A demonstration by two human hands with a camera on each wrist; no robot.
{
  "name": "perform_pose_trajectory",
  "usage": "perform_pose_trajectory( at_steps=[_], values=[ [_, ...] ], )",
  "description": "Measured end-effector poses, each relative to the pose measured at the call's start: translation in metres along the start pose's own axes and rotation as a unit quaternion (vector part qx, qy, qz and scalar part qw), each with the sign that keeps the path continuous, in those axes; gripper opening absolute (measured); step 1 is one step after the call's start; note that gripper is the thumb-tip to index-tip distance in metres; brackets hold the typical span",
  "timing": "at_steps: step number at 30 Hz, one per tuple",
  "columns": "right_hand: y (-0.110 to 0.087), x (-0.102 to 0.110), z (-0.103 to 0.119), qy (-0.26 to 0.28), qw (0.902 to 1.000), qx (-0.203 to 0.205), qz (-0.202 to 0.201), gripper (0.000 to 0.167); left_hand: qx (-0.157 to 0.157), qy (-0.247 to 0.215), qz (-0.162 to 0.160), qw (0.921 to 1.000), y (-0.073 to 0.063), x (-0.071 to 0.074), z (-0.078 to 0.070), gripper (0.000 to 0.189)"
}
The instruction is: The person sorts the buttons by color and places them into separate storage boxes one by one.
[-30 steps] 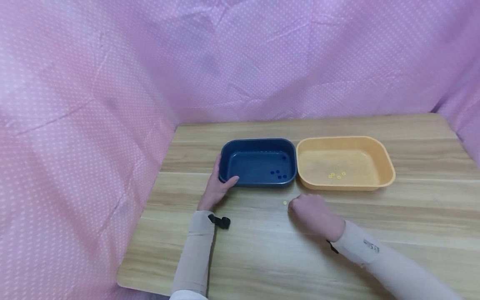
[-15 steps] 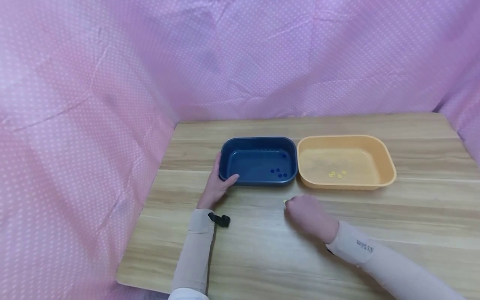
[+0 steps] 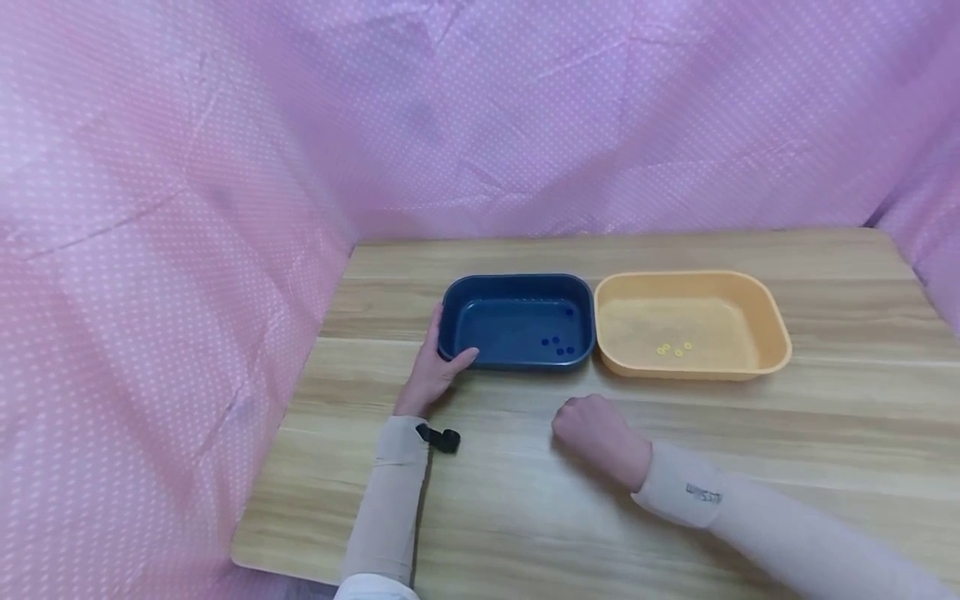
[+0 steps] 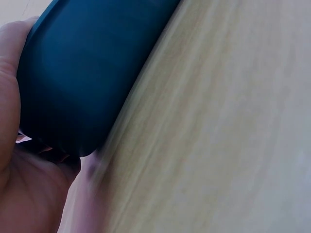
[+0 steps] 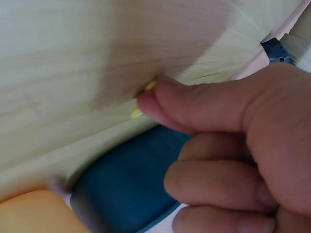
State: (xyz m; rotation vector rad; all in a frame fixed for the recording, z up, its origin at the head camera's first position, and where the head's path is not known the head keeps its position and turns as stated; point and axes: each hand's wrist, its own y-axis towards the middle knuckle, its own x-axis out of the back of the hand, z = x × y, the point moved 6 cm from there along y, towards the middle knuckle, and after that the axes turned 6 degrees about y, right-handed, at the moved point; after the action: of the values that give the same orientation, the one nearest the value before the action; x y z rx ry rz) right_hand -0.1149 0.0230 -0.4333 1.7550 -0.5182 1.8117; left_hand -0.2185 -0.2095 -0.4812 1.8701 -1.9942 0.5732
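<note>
My left hand (image 3: 431,371) holds the left end of a dark blue plastic bin (image 3: 517,358), thumb along the near rim and fingers round the side. In the left wrist view its thumb (image 4: 8,73) lies against the bin's wall. Below the bins, my right hand (image 3: 600,435) is low over the table. In the right wrist view, its thumb and forefinger pinch a small yellow ring (image 5: 150,86). Another small yellow piece (image 5: 136,113) shows right beside the forefinger tip. The head view hides both pieces behind the hand.
A yellow-orange bin (image 3: 693,373) stands at the blue bin's right side, several small yellow rings (image 3: 678,352) on its floor. Several small dark blue pieces (image 3: 556,341) lie in the blue bin. Pink dotted cloth (image 3: 480,125) hangs behind the wooden table (image 3: 495,517).
My right hand has slid left along the table, covering the yellow ring that lay in front of its fingertips. The left hand and both bins have stayed put.
</note>
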Motion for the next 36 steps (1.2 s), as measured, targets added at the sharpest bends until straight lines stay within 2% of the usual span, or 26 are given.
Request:
perform_pose_trajectory(
  at_steps=[8,16,22,24,27,29,32,34,36],
  values=[
    [0.007,-0.001,-0.002,-0.010,0.9996,-0.017,0.018,0.023,0.002,-0.002,-0.003,1.0000,0.000,0.001,0.000,0.097],
    [0.008,0.001,-0.004,0.018,0.9990,-0.027,0.030,0.022,-0.002,-0.006,0.002,1.0000,0.001,0.000,-0.001,0.098],
    [0.003,-0.006,-0.016,0.043,0.9957,-0.051,0.064,0.013,0.001,0.007,0.000,1.0000,-0.002,0.001,0.000,0.098],
    [0.001,-0.002,-0.023,0.063,0.9934,-0.067,0.069,0.009,0.003,0.010,-0.001,0.9999,-0.002,0.001,0.000,0.098],
    [-0.002,0.010,-0.035,0.139,0.9831,-0.106,0.056,0.011,0.009,0.012,0.000,0.9999,-0.003,0.000,0.002,0.098],
    [-0.005,0.018,-0.045,0.224,0.9625,-0.145,0.048,0.010,0.011,0.011,0.003,0.9999,-0.002,0.000,0.003,0.098],
    [-0.012,0.032,-0.063,0.372,0.9078,-0.193,0.021,0.008,0.010,0.009,0.001,0.9999,-0.002,0.000,0.003,0.098],
    [-0.019,0.039,-0.077,0.462,0.8569,-0.228,0.004,0.010,0.004,0.010,-0.001,0.9999,-0.002,0.000,0.001,0.098],
    [-0.027,0.045,-0.090,0.525,0.8104,-0.259,-0.019,0.015,0.003,0.011,-0.004,0.9999,-0.002,0.001,0.000,0.098]
  ],
)
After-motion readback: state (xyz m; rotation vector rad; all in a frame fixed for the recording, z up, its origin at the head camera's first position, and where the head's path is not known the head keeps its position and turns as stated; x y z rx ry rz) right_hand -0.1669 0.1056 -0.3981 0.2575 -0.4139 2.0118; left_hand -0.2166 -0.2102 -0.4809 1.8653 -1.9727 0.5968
